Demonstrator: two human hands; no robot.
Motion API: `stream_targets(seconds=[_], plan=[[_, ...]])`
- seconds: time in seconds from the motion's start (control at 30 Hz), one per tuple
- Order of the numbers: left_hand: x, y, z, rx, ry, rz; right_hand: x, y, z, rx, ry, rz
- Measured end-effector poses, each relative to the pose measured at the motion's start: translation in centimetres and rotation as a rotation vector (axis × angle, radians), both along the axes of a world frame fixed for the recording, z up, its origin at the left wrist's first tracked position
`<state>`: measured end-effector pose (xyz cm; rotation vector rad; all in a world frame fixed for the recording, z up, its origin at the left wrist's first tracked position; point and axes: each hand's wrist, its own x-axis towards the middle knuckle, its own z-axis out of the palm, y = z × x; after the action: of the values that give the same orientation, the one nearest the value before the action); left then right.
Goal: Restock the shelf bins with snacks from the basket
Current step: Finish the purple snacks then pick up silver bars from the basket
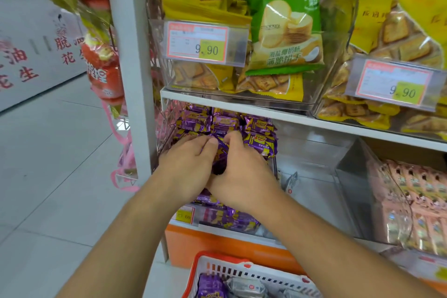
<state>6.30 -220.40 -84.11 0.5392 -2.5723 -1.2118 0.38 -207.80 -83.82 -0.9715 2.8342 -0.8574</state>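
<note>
Your left hand (191,167) and right hand (238,172) meet over the clear shelf bin (167,133), fingers curled round a purple snack packet (221,152) held just above the packets already piled there. Expect it to be light, soft and crinkly, with slick foil that could slide, so take it by its crimped ends rather than squeezing the middle. Its long axis seems to run away from you, toward the bin's back; your hands hide most of it. More packets wait in the basket (244,271).
</note>
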Motion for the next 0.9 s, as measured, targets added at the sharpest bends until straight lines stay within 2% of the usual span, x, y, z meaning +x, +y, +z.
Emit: stream_targets(seconds=[0.07, 0.17, 0.27, 0.4, 0.5, 0.7, 0.9], plan=[[0.0, -0.3, -0.1, 0.009, 0.009, 0.004, -0.4, 0.1, -0.2, -0.088, -0.075, -0.029], [0.2, -0.4, 0.1, 0.035, 0.019, 0.033, -1.1, 1.1, -0.5, -0.179, -0.077, -0.058], [0.5, 0.0, 0.7, 0.090, 0.066, 0.074, -1.8, 2.4, -0.7, -0.381, -0.195, -0.087], [0.6, 0.3, 1.4, 0.047, 0.177, 0.115, -2.4, 3.7, -0.8, -0.679, -0.359, 0.002], [0.2, 0.6, 1.4, 0.106, 0.197, 0.081, -2.5, 4.3, -1.0, -0.800, -0.422, 0.056], [0.1, 1.2, 1.0, 0.252, 0.161, -0.034, -2.2, 4.2, -0.9, -0.848, -0.385, 0.128], [0.2, 0.9, 1.6, 0.297, 0.196, 0.056, -2.2, 4.2, -0.5, -0.698, -0.341, 0.067]])
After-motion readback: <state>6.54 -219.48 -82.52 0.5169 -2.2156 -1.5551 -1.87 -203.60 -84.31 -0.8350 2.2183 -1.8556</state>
